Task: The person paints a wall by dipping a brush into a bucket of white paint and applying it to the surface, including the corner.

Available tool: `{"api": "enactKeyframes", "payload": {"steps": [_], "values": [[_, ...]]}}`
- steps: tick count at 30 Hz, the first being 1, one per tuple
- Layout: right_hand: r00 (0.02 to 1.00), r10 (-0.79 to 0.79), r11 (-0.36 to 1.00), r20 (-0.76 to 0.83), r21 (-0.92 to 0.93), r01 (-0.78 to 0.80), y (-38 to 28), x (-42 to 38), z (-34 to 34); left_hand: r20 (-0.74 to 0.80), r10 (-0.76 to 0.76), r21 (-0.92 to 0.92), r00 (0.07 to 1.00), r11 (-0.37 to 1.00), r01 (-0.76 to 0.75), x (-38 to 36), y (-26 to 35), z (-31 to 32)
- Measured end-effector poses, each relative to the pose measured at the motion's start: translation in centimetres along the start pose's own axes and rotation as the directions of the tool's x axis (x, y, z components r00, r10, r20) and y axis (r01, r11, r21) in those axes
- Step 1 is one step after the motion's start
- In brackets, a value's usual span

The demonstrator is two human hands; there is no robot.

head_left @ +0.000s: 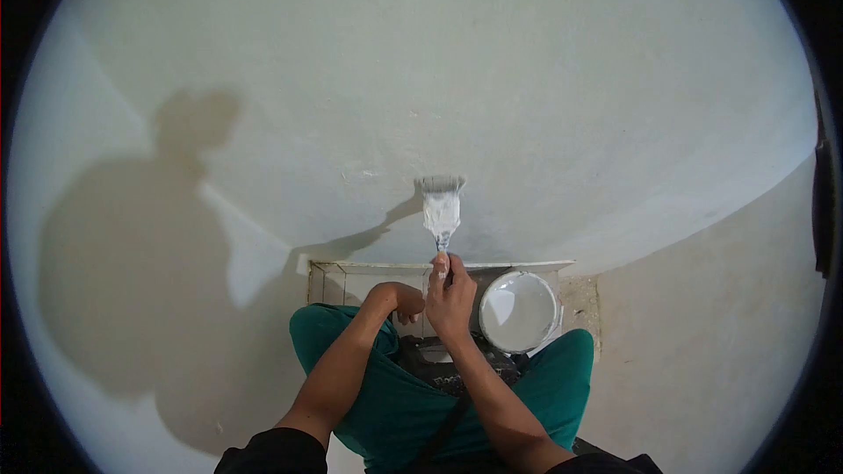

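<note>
My right hand is closed round the handle of a paintbrush, whose bristles point up and touch the pale wall. White paint coats the brush head and reaches down towards the handle. Just left of it, my left hand hangs over my lap with its fingers loosely curled in, and nothing shows in them. To the right of my right wrist stands a round white bucket with white paint inside; its rim is smeared.
A narrow tiled ledge runs along the foot of the wall. A dark object with paint marks lies between my knees. Another wall surface is on the right, with a dark strip at its edge. My shadow falls on the left.
</note>
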State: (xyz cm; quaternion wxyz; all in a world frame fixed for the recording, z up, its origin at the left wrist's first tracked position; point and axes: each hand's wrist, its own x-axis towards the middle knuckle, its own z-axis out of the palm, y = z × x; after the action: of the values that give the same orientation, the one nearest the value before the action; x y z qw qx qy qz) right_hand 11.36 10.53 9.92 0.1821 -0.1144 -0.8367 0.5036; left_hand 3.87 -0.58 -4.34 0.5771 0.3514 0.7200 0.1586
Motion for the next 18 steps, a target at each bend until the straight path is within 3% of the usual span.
{"api": "enactKeyframes", "payload": {"steps": [2,5,11,12,14,18], "values": [[1.000,0.029,0.998,0.004,-0.051,-0.029,4.0,-1.2,0.9,0.009,-0.113,0.034,0.993,0.993,0.113,-2.5,4.0,-1.0],[0.997,0.076,0.989,0.030,-0.131,-0.071,8.6,-2.8,0.6,0.046,-0.221,-0.076,0.974,0.972,0.224,-1.7,5.1,-0.9],[0.984,0.165,0.902,0.075,-0.415,-0.119,19.5,-5.6,-4.0,0.203,-0.143,-0.160,0.969,0.971,0.176,4.4,3.0,0.6],[0.952,0.301,0.822,0.053,-0.520,-0.231,20.1,-5.3,-5.3,0.200,-0.156,-0.119,0.967,0.976,0.182,4.5,3.9,0.2],[0.902,0.429,0.695,-0.050,-0.620,-0.364,21.4,-4.5,-7.4,0.192,-0.168,-0.039,0.967,0.983,0.178,5.9,4.7,0.1],[0.778,0.608,0.554,-0.158,-0.618,-0.558,24.1,-2.9,-11.2,0.110,-0.161,0.095,0.981,0.984,0.151,8.0,7.1,-0.8]]}}
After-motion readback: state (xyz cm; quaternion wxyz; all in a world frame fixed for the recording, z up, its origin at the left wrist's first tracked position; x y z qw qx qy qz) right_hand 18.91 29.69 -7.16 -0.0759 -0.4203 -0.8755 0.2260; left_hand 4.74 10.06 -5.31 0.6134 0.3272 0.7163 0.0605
